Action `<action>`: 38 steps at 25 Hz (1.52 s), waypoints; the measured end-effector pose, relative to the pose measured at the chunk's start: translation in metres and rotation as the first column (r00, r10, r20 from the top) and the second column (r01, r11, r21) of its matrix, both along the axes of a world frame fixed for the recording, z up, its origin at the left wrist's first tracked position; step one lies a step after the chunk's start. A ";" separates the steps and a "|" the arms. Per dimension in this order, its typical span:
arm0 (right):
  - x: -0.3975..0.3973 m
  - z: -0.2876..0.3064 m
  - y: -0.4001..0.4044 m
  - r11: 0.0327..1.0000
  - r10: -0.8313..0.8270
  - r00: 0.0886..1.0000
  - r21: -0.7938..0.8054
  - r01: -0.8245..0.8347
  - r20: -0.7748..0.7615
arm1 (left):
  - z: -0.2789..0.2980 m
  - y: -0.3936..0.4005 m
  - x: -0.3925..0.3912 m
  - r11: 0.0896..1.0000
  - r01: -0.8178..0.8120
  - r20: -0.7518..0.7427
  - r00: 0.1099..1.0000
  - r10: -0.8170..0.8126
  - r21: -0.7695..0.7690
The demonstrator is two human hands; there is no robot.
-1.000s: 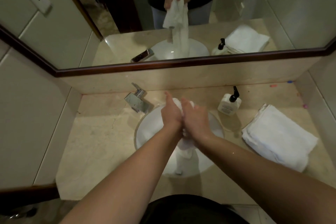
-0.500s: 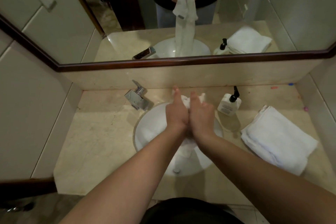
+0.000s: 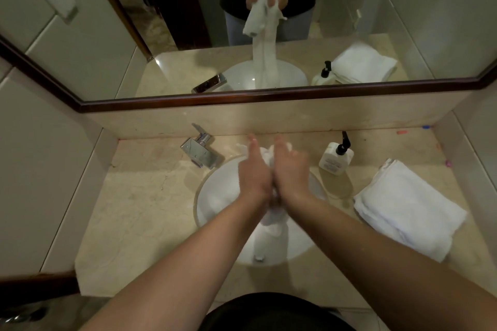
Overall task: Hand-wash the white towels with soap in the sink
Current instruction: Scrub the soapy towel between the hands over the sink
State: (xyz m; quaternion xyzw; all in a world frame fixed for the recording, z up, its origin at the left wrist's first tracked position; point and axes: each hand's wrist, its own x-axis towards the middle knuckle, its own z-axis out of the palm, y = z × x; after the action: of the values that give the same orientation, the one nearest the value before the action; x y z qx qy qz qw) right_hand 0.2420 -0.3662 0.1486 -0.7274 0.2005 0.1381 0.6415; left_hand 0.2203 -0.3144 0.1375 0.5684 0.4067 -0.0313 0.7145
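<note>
A wet white towel hangs bunched between my two hands over the round white sink. My left hand and my right hand press together palm to palm with the towel gripped between them; the mirror shows both sets of fingers curled round its top. The towel's lower end dangles into the basin near the drain. A white soap bottle with a black pump stands right of the sink. Folded dry white towels lie on the counter further right.
A chrome tap sits behind the sink's left side. The beige marble counter is boxed in by tiled walls left and right. A framed mirror runs along the back. Small coloured bits lie at the far right corner.
My hands have shifted slightly against each other with the towel between them, rubbing it; the right hand's fingers look blurred. The towel's hanging end stays in the basin.
</note>
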 end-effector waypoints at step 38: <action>-0.007 -0.010 0.021 0.946 0.306 0.946 -0.145 -0.289 0.111 | -0.030 0.033 0.017 0.971 -0.140 -0.040 0.990 0.134 -0.192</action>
State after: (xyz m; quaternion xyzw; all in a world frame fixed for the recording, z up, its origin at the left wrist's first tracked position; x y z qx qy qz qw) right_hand 0.2355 -0.3453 0.1390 -0.7963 0.0536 0.1718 0.5775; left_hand 0.2369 -0.2813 0.1074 0.4659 0.4495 -0.0292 0.7616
